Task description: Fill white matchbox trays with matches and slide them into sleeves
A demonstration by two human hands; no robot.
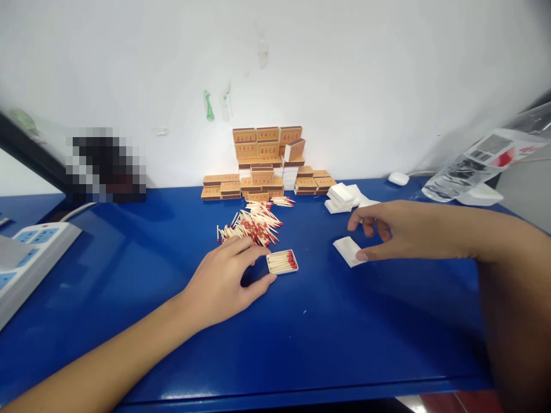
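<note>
With thumb and forefinger, my left hand (pixel 226 278) grips the left end of a small white matchbox tray (pixel 282 272). Red-tipped matches lie side by side in the tray, which rests on the blue table. Just behind that hand spreads a heap of loose matches (pixel 253 222). My right hand (pixel 381 229) is open, thumb and fingers apart, over a flat white paper-like piece (pixel 346 250). Its thumb tip is at the right edge of the piece; whether it touches, I cannot tell. More folded white pieces (pixel 342 195) are stacked behind the right hand.
Orange-brown matchboxes (pixel 269 150) are stacked against the white wall. A power strip (pixel 38 252) lies at the left, near a pixelated dark patch. At the right are a white earphone case (pixel 398 178) and a tilted clear bottle (pixel 456 169). The blue table (pixel 258 355) ends at its front edge.
</note>
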